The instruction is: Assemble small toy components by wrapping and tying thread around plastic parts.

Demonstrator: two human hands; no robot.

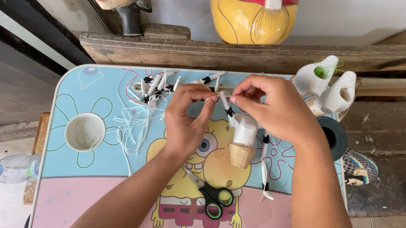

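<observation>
My left hand (185, 119) and my right hand (272, 106) meet over the middle of a small cartoon-printed table (77, 186). Between their fingertips they pinch a thin white stick piece with black bands (225, 104), thread seemingly running from it. Just below the hands stands a small figure (243, 143) with a white top and a bare wooden base. More white-and-black stick pieces (158, 86) lie in a heap at the table's far edge, with loose white thread (133, 121) spilling beside them.
Black-and-green scissors (214, 196) lie near my left forearm. A white cup (85, 131) stands at the left, a black tape roll (332, 136) and white carved pieces (326, 85) at the right. Another stick (264, 167) lies by the figure. A plastic bottle (8, 168) lies on the floor. Two masks rest behind a wooden plank.
</observation>
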